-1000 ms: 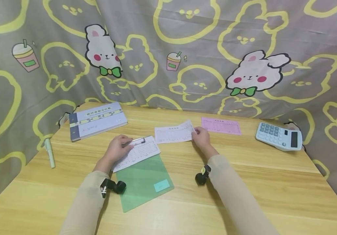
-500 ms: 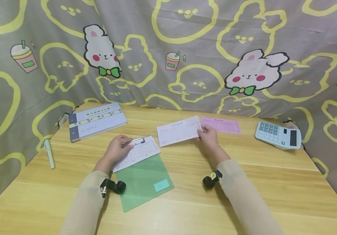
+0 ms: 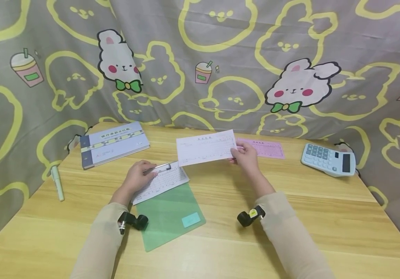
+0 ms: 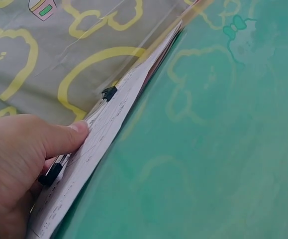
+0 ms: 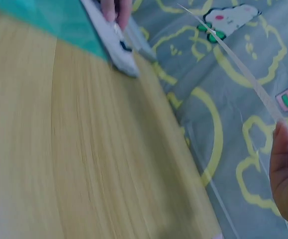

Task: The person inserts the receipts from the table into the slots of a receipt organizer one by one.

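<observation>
My left hand (image 3: 138,176) grips the top of a green clipboard (image 3: 170,221) near its metal clip (image 3: 161,166). In the left wrist view the thumb lies over the clip and the form sheets (image 4: 99,134). Those printed sheets (image 3: 166,182) cover the board's upper part; a pale blue label (image 3: 191,219) marks its lower corner. My right hand (image 3: 247,159) pinches the right end of a white printed slip (image 3: 205,147) between thumb and fingers. The slip is raised above the table, seen almost edge-on in the right wrist view, and overlaps the sheets' upper corner in the head view.
A pink printed slip (image 3: 269,149) lies behind my right hand, partly hidden. The light blue calculator (image 3: 329,159) stands at the right. At the back left lies a blue account book (image 3: 116,143), with a pale green pen (image 3: 57,183) in front. A patterned curtain (image 3: 172,23) borders the table.
My right hand first moved right with the white slip, then lifted it; the slip has since shifted back left and now faces the head camera more squarely. The left hand stays on the clipboard.
</observation>
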Demonstrator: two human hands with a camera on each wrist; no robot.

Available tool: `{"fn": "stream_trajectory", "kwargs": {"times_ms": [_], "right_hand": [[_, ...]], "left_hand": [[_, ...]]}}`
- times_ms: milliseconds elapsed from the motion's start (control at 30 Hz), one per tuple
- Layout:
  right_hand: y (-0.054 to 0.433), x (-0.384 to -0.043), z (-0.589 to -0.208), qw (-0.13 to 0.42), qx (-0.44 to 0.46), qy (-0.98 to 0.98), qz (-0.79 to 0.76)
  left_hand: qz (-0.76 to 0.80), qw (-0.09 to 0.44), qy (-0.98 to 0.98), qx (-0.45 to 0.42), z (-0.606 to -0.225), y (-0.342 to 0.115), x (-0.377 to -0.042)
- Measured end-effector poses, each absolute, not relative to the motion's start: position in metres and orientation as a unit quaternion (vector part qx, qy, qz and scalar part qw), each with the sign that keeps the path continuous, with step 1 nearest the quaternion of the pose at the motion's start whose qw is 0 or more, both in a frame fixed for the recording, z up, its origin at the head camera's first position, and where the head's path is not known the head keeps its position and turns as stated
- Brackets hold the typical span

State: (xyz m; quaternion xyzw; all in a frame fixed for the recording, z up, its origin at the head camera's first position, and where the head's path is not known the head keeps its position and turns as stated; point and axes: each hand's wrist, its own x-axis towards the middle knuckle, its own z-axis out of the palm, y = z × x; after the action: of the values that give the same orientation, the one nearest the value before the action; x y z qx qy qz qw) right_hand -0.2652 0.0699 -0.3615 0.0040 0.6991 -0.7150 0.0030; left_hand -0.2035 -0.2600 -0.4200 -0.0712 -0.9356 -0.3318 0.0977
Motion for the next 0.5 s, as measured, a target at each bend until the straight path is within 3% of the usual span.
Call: {"fn": "stream_trajectory", "kwargs": {"times_ms": [300,500], "right_hand": [[0.034,-0.237,-0.359,0.031,0.064,0.641,-0.764],[0.003,-0.221,-0.375,0.061,0.064,0.601,-0.795]], "left_hand": [[-0.339,0.081,-0.935,-0.068,-0.423,-0.261,-0.206],[-0.34,0.105,-0.931,-0.081,-0.422,-0.261,-0.206]]}}
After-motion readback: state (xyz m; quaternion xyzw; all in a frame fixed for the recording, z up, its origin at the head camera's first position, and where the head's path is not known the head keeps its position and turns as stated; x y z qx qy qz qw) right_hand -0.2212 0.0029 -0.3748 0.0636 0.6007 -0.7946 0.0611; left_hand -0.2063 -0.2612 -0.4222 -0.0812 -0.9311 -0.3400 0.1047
